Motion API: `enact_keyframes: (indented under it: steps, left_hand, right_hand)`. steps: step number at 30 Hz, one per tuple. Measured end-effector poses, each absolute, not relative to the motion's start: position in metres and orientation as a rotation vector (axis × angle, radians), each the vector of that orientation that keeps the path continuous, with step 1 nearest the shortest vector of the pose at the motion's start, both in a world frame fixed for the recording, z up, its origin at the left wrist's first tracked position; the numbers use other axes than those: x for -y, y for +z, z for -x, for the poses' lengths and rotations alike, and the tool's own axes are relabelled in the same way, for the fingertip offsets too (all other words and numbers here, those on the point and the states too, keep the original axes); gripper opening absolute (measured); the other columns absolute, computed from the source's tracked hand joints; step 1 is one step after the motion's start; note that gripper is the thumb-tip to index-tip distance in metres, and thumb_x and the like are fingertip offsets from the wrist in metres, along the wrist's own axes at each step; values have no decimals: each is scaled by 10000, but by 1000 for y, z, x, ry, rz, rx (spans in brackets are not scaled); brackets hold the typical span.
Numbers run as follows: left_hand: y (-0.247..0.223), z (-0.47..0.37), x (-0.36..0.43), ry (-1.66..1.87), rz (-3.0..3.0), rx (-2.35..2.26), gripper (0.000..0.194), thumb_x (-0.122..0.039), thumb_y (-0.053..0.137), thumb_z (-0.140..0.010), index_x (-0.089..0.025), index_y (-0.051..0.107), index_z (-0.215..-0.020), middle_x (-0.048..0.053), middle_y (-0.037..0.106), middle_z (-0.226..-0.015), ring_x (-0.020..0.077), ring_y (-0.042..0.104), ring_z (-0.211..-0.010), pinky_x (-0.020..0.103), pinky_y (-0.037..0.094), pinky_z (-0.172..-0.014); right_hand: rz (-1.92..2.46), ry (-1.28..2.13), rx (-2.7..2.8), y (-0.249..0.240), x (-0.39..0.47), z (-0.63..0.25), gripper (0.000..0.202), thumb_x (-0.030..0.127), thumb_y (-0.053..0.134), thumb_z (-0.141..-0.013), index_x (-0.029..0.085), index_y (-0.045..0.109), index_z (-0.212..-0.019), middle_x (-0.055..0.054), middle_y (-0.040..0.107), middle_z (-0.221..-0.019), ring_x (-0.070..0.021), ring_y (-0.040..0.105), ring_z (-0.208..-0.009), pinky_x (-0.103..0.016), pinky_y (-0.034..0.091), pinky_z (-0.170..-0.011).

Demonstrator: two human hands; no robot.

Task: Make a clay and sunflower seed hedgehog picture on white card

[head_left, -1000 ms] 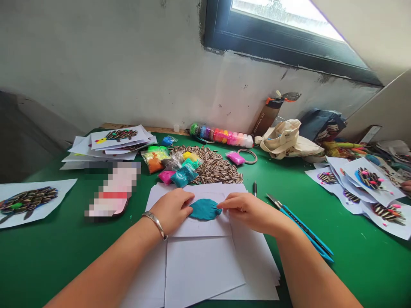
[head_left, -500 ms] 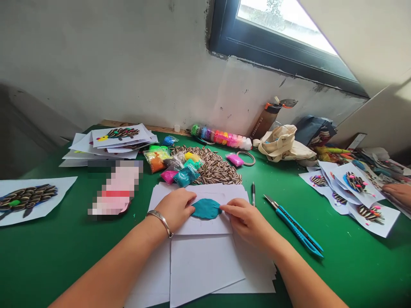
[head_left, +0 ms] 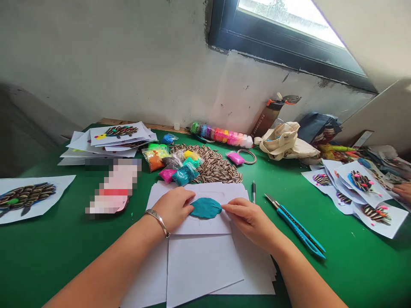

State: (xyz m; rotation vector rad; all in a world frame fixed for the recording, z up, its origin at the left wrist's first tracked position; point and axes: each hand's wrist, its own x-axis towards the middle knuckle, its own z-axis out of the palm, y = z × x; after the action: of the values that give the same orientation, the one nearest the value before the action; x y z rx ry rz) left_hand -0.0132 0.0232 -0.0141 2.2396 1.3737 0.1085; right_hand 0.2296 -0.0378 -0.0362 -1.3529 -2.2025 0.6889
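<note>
A flat oval of teal modelling clay (head_left: pixel 206 208) lies on a white paper sheet (head_left: pixel 205 229) with faint pencil lines around it. My left hand (head_left: pixel 173 208) rests on the sheet, fingers apart, with the thumb at the clay's left edge. At the clay's right tip is the stretched index finger of my right hand (head_left: pixel 248 218); its other fingers curl loosely beneath. Neither hand grips anything that I can see. More white paper (head_left: pixel 205 265) lies stacked under the sheet.
Behind the paper are sunflower seeds (head_left: pixel 220 167) and bagged clay (head_left: pixel 185 173). A pen (head_left: pixel 253 191) and a blue utility knife (head_left: pixel 297 226) lie to the right. Seed pictures lie left (head_left: pixel 30 196) and right (head_left: pixel 359 177). Another person's hand (head_left: pixel 403 190) shows at the right edge.
My right index finger has shifted very slightly at the clay's right tip. The view has moved a little; the clay and my left hand keep their places on the paper.
</note>
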Motion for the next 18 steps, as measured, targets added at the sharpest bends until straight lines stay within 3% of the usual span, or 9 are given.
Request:
enact_keyframes:
  steps: [5, 11, 18]
  left_hand:
    - [-14, 14, -23, 105, -2228, -1374, 201, -222, 494, -780, -203, 624, -933, 37, 569, -822, 193, 542, -781, 283, 408, -675]
    - [-14, 13, -23, 118, -2258, -1356, 158, -222, 493, -780, -194, 618, -872, 35, 561, -796, 192, 536, -764, 282, 403, -656]
    - [-14, 13, -23, 112, -2245, -1364, 182, -210, 497, -778, -195, 625, -906, 38, 564, -809, 191, 537, -774, 281, 407, -675]
  right_hand:
    - [1312, 535, 2330, -39, 38, -225, 351, 77, 425, -866, 220, 656, -1089, -89, 570, -958, -181, 536, -892, -308, 460, -761]
    - [1261, 410, 2309, -40, 41, -217, 394, 86, 412, -868, 223, 583, -1196, -85, 557, -919, -170, 524, -808, -295, 463, -683]
    - [1258, 416, 2424, -37, 41, -212, 294, 103, 481, -865, 247, 662, -1047, -70, 583, -889, -179, 522, -814, -307, 454, -711]
